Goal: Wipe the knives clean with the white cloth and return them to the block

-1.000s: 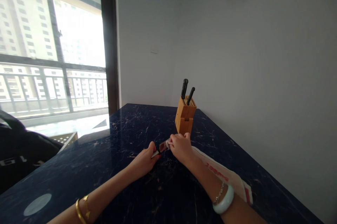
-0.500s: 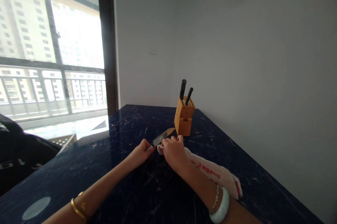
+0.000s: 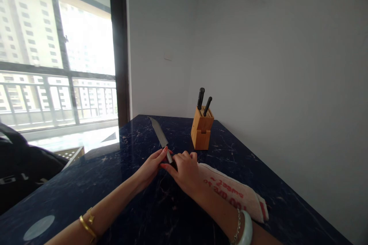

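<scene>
A large kitchen knife (image 3: pixel 159 132) points away from me and to the left, its blade raised over the dark table. My left hand (image 3: pixel 156 163) is closed around the front of its handle, thumb on top close to the blade. At the handle's dark rear end, my right hand (image 3: pixel 185 166) has its thumb and fingers closed in. A white towel with red lettering (image 3: pixel 224 187) extends from beside my right hand toward the lower right. Whether those fingers also grip the towel is hidden. Beyond my hands stands a wooden knife block (image 3: pixel 201 130).
Two black-handled knives (image 3: pixel 201 98) stand in the block. The dark blue marbled table (image 3: pixel 258 176) meets a grey wall at the back and right. A round pale disc (image 3: pixel 39 227) lies front left. Left of the table is a black bag (image 3: pixel 23 168), with a window behind.
The blade has swung from pointing right, toward the block, to pointing away and left. My right hand has moved from the blade to the handle's rear, and more of the towel shows.
</scene>
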A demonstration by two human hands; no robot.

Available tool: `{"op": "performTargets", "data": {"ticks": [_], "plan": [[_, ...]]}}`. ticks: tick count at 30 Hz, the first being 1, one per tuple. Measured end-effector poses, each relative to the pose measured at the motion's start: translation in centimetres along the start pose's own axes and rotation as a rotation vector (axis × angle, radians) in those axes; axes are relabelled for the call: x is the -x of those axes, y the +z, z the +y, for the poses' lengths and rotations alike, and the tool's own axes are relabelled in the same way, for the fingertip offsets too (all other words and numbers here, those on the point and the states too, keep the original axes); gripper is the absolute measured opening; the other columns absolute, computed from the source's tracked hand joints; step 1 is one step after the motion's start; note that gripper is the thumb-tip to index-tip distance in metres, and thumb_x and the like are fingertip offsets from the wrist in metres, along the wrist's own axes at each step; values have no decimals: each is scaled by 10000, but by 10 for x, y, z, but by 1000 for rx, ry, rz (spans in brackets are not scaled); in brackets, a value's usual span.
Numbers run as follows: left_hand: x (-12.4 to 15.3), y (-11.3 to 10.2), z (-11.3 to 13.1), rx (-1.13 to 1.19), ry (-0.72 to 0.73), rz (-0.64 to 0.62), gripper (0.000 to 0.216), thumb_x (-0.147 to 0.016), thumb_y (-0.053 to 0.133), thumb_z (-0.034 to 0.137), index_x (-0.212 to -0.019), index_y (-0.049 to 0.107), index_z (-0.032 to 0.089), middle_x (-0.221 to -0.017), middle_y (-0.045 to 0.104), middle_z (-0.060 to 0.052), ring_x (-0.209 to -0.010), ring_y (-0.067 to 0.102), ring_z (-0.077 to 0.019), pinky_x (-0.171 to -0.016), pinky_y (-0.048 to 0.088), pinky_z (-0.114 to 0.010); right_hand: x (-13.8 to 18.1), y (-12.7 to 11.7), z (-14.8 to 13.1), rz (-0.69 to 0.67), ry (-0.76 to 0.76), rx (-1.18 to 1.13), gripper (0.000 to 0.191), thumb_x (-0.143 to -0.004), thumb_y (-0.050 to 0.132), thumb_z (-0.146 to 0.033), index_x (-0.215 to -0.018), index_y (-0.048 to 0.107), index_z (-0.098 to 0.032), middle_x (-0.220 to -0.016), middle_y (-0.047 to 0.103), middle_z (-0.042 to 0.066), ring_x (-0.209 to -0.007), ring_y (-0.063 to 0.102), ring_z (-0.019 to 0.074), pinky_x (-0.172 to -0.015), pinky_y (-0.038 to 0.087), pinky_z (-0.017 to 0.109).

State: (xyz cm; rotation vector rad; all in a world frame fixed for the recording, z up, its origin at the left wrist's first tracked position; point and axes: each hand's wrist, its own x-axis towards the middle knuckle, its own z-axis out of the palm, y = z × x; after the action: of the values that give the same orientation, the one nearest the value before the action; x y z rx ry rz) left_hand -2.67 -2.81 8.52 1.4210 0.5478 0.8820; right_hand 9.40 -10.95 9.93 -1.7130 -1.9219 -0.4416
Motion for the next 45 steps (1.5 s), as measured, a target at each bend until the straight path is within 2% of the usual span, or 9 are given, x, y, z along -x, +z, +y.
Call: {"op": "performTargets", "data": {"ticks": [5,8,11,16,22,25,30,35,45], "plan": [[-4,-10,3,-124,23,48,393,-753,510,497,-982,585,186,-881,593,-15,-778,519,-114,-650,380,-195,-4,4,13,-6,63,-60,308,-886,341,-434,-844,566,-228,-801,618,-1,-791,469,147,-681,205,298],[-10,-19,2,-65,82,190,409,-733,499,540,-803,616,154,-657,546,12,-588,463,-84,-538,340,-187,-8,4,23,6,63,-40,262,-883,367,-409,-857,566,-240,-820,612,-12,-810,464,142,-689,204,298],[-12,-22,2,-64,178,205,437,-727,493,547,-530,510,157,-482,431,43,-477,381,-78,-493,306,-201,-9,3,29,38,84,-44,219,-871,396,-406,-896,553,-255,-833,594,-16,-819,466,150,-694,213,297],[-12,-28,2,-124,289,352,390,-730,500,512,-545,488,170,-490,483,42,-484,424,-88,-506,327,-204,-6,3,25,136,147,-52,294,-815,472,-451,-982,481,-209,-887,558,18,-823,473,167,-702,248,290],[-16,-42,2,-233,263,545,393,-678,542,526,-611,562,140,-531,605,-7,-501,536,-129,-497,367,-224,1,20,24,-86,-59,121,80,-839,453,-248,-818,522,-212,-827,568,25,-804,468,180,-708,232,319],[-18,-40,-3,-239,192,499,386,-670,560,506,-694,589,122,-575,649,-32,-538,593,-166,-506,397,-239,-2,18,35,-92,-17,183,153,-849,405,-180,-745,515,-204,-778,565,20,-774,466,173,-698,219,325],[-18,-24,-14,-272,70,312,381,-701,548,467,-811,607,107,-700,693,-74,-665,646,-214,-577,451,-269,-11,6,51,34,162,194,190,-886,339,-207,-801,508,-198,-795,572,30,-762,468,162,-676,201,316],[-12,-7,-22,-288,14,127,355,-725,529,446,-798,625,113,-704,694,-67,-665,644,-193,-602,466,-263,-12,6,36,48,40,5,57,-842,459,-232,-845,516,-228,-788,573,-15,-786,463,141,-705,189,295],[-6,-5,-10,-330,48,199,307,-709,546,427,-725,649,138,-643,687,-42,-626,635,-184,-571,457,-249,-11,-6,31,-79,-91,-30,126,-821,463,-180,-855,565,-245,-789,559,-20,-787,447,126,-711,167,299]]}}
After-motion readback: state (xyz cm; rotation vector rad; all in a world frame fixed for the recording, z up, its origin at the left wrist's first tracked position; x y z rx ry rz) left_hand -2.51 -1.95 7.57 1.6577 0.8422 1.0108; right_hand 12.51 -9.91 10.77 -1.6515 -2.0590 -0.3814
